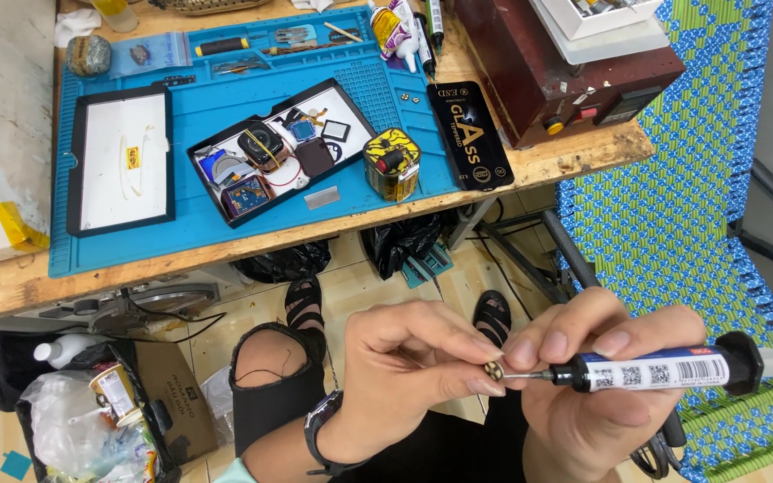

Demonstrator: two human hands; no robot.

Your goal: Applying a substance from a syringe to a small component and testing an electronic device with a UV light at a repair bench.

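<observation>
Two hands, left [409,358] pinching perhaps a small metal part [494,369], right [597,362] gripping syringe tube [655,370]

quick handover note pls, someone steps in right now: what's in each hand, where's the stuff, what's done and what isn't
Left hand: pinches a small round metal part at the fingertips, low over the lap.
Right hand: grips a black syringe-type applicator, needle tip touching the part.
On the bench: blue work mat; black tray of watch parts; a second black tray with a white inner face; yellow tape roll; tubes at the mat's far edge.
Done: part picked up, tip placed on it.
Left: I cannot tell whether anything has been dispensed; the part is not yet back on the bench.
</observation>
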